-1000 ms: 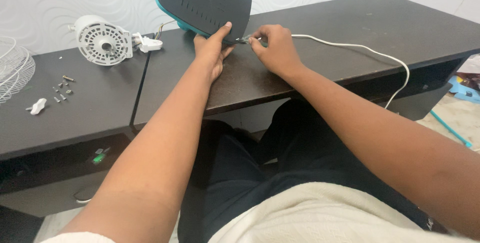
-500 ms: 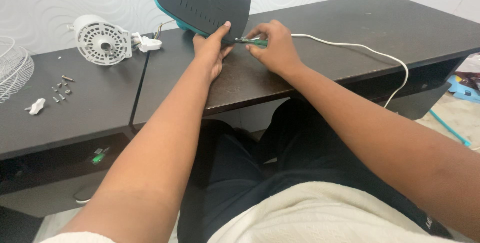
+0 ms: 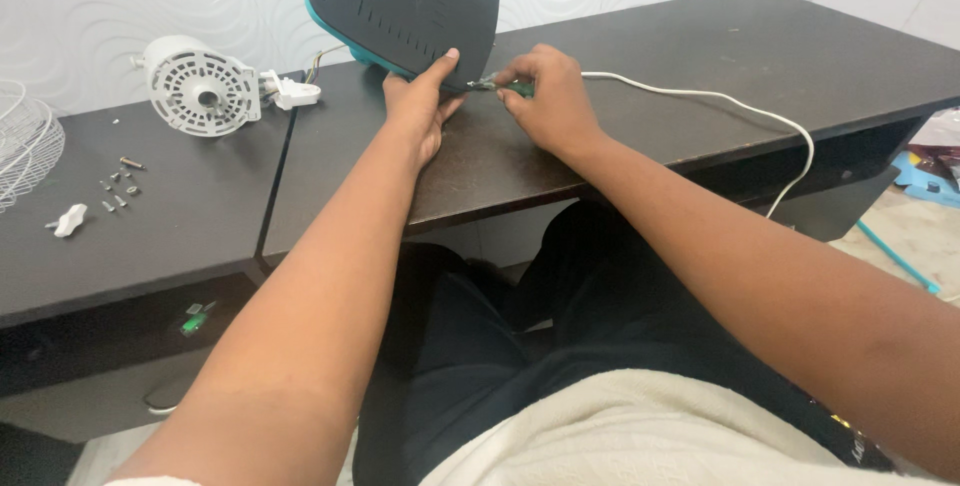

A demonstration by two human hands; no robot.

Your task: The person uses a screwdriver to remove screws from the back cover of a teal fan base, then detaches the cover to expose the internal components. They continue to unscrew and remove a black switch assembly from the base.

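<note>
Dark desk [image 3: 620,136] bears an upright, slotted, teal-edged charcoal base [image 3: 405,1].

Our two forearms are bare, with no sleeves, watch or rings showing. We wear black trousers [image 3: 560,336] and a cream, softly textured top [image 3: 640,436] near the camera.
</note>
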